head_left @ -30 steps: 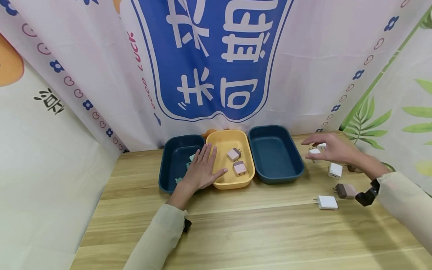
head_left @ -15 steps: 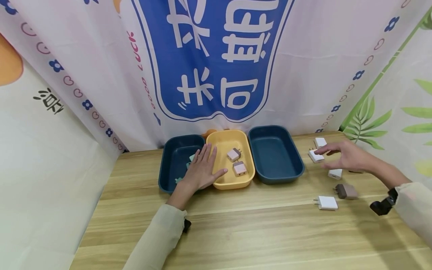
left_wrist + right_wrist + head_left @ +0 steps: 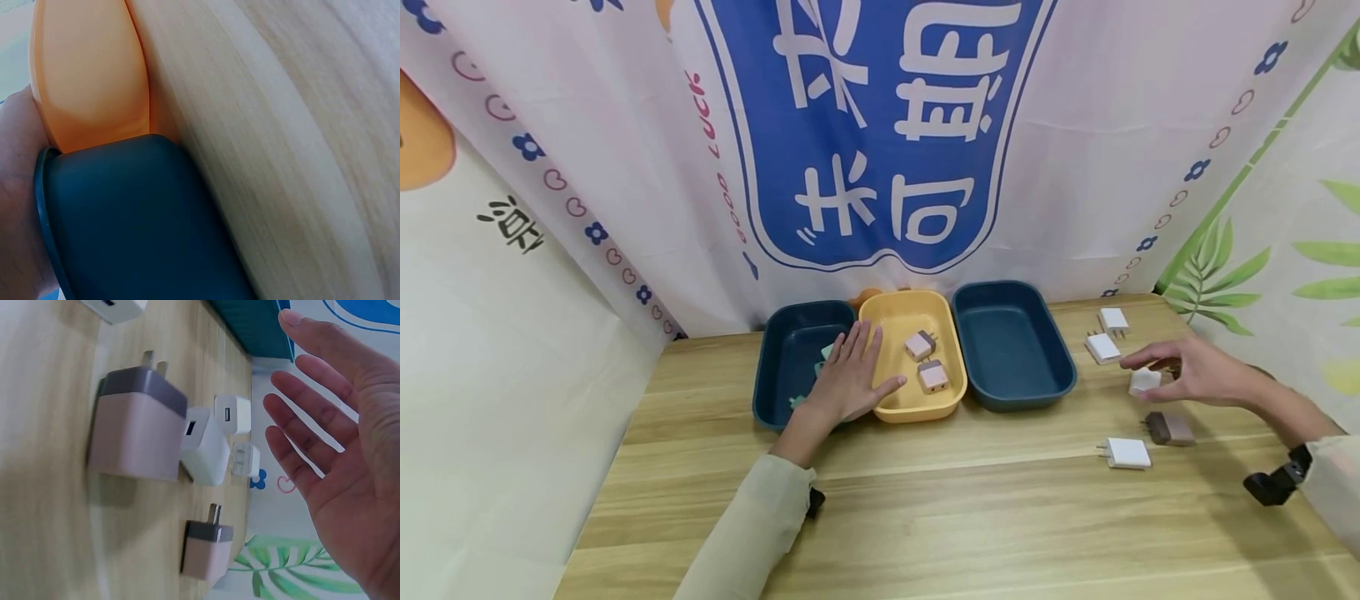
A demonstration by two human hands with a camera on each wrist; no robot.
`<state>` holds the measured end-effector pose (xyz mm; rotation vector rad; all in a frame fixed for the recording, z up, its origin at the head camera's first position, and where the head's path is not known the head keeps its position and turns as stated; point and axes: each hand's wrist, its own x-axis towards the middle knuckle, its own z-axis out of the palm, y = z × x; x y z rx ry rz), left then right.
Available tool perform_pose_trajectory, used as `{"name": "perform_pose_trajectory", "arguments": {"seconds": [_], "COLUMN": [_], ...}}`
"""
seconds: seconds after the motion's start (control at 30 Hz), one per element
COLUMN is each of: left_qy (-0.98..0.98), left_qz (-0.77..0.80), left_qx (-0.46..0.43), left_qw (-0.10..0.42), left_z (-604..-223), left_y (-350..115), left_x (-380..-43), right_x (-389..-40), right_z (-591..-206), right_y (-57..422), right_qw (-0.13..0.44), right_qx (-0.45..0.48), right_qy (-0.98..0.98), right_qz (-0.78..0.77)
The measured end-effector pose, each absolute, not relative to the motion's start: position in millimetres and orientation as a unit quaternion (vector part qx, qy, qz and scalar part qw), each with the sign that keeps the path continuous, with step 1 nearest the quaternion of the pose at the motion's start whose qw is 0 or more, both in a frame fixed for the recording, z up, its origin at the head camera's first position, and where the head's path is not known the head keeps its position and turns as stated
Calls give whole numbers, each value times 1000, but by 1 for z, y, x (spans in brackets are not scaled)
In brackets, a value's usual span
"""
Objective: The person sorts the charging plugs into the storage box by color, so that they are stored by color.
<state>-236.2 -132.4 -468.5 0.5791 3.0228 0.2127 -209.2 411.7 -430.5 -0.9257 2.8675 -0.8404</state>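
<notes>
My left hand [image 3: 842,375] lies with spread, straight fingers over the adjoining rims of the left dark blue tray [image 3: 762,379] and the yellow tray [image 3: 917,412]. My right hand [image 3: 1206,372] hovers with finger and thumb apart around a white charger plug [image 3: 1145,382]; the right wrist view shows its fingers [image 3: 312,415] extended, holding nothing. Two more white chargers, one at the back [image 3: 1113,320] and another [image 3: 1103,348], lie beyond it. A pink-and-brown charger [image 3: 1172,428] and a white charger [image 3: 1127,452] lie nearer. Another pink-and-brown charger [image 3: 209,556] shows in the right wrist view, mostly hidden from the head view.
Two pink-and-brown chargers, one upper [image 3: 920,344] and one lower [image 3: 933,376], sit in the yellow tray. Small green pieces [image 3: 797,402] are in the left blue tray, partly under my hand. A second dark blue tray [image 3: 1013,402] stands right of the yellow one. A printed curtain [image 3: 1060,183] hangs behind.
My right hand has drawn back from the rear white chargers, toward the right and front, to another white charger. The rear charger formerly between its fingers lies on the table. My left hand stays put.
</notes>
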Motion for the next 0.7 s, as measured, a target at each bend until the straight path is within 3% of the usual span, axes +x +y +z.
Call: {"name": "perform_pose_trajectory", "arguments": {"seconds": [0.17, 0.43, 0.7], "left_qy": [980, 979, 979], "left_qz": [66, 69, 70], "left_qx": [187, 189, 192], "left_qw": [29, 30, 18], "left_z": [-468, -469, -467], "left_y": [-132, -132, -132], "left_x": [-236, -236, -235], "right_x": [-202, -192, -182], "right_z": [-436, -447, -452], "right_y": [422, 437, 449], "right_qw": [26, 7, 20], "right_qx": [-285, -330, -301], "right_qy": [919, 913, 929], "right_qz": [-271, -242, -212]}}
